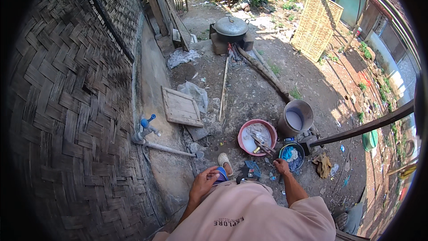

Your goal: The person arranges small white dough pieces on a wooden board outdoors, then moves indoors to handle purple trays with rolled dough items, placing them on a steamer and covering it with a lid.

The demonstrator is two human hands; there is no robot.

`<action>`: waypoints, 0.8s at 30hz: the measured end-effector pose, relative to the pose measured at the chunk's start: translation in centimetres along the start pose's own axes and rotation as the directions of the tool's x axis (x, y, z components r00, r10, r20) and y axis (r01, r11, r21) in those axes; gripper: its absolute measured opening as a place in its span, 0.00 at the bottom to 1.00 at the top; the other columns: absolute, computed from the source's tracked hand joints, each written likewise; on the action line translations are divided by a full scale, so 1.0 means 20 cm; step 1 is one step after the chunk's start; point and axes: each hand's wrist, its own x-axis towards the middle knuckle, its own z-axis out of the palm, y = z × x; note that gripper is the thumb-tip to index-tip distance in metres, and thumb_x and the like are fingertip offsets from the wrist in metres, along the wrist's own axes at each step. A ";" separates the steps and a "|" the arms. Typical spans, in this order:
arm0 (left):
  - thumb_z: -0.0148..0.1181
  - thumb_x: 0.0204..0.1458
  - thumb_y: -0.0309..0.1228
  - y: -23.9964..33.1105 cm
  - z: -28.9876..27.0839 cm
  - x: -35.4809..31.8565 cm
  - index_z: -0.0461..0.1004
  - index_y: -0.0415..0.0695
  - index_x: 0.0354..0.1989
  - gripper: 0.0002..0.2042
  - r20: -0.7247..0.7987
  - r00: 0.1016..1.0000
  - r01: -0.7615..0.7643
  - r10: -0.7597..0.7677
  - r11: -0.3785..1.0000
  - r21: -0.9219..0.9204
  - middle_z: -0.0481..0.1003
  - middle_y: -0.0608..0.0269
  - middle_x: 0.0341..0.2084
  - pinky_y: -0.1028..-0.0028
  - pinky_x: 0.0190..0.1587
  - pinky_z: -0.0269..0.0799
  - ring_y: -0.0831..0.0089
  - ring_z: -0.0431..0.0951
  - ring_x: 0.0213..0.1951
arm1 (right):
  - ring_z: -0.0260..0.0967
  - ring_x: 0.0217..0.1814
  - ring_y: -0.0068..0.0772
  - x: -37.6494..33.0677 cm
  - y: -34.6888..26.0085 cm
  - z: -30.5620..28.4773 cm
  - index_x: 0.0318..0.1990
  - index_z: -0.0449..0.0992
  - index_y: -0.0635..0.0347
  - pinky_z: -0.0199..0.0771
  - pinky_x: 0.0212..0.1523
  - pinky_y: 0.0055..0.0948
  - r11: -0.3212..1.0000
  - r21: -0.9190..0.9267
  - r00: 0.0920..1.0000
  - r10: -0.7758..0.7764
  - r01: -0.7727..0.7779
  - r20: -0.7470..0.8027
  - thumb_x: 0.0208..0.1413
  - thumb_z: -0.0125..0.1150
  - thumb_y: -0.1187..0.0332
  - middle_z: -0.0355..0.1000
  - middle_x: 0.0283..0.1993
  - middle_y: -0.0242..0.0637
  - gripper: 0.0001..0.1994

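My left hand point(204, 183) lies beside the blue cloth over my left knee, its fingers loosely stretched and holding nothing I can see. My right hand point(281, 166) is closed at the near left rim of a dark bucket point(302, 166) with blue and white contents. A small grey thing shows by its fingertips; its kind is too small to tell. Just beyond stands a pink basin point(240, 139) of whitish liquid, with pale lumps and knife-like tools across its near right rim. Behind the bucket is a tall, grey-brown pail point(287, 125) of cloudy liquid.
A lidded pot point(231, 27) sits over a wood fire, with a long log point(267, 73) reaching toward me. Left are a woven wall point(67, 107), a blue tap point(147, 121) and a wooden panel point(182, 107). A dark pole point(365, 125) slants in from the right.
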 end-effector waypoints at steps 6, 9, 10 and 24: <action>0.62 0.56 0.30 0.15 -0.27 0.47 0.72 0.37 0.57 0.20 -0.185 0.983 0.018 -0.015 1.000 0.018 0.80 0.53 0.43 0.73 0.46 0.75 0.70 0.80 0.42 | 0.74 0.54 0.53 0.17 -0.36 0.21 0.49 0.80 0.59 0.71 0.56 0.40 0.996 -0.087 0.979 0.050 -0.034 0.196 0.55 0.58 0.50 0.77 0.47 0.54 0.23; 0.60 0.57 0.29 0.22 -0.34 0.59 0.72 0.34 0.56 0.20 -0.167 0.982 0.074 -0.086 0.994 -0.077 0.80 0.54 0.44 0.73 0.49 0.74 0.73 0.78 0.44 | 0.74 0.54 0.54 0.30 -0.44 0.26 0.48 0.80 0.58 0.72 0.54 0.45 0.992 -0.117 0.944 -0.009 0.050 0.331 0.55 0.57 0.49 0.77 0.49 0.53 0.24; 0.61 0.57 0.30 0.21 -0.36 0.65 0.72 0.35 0.57 0.20 -0.188 0.979 0.061 -0.077 0.994 -0.089 0.80 0.54 0.44 0.73 0.48 0.74 0.73 0.79 0.44 | 0.74 0.54 0.54 0.38 -0.45 0.27 0.48 0.80 0.58 0.72 0.53 0.45 0.984 -0.154 0.917 -0.019 0.087 0.398 0.55 0.56 0.48 0.77 0.48 0.53 0.24; 0.61 0.56 0.28 0.14 -0.53 1.37 0.72 0.31 0.55 0.20 -0.394 0.861 0.183 -0.321 0.919 -0.349 0.80 0.55 0.41 0.76 0.47 0.72 0.74 0.79 0.41 | 0.72 0.56 0.53 1.61 -1.05 0.06 0.48 0.81 0.57 0.70 0.57 0.44 0.934 -0.298 0.928 -0.079 0.196 0.364 0.57 0.54 0.45 0.76 0.51 0.52 0.25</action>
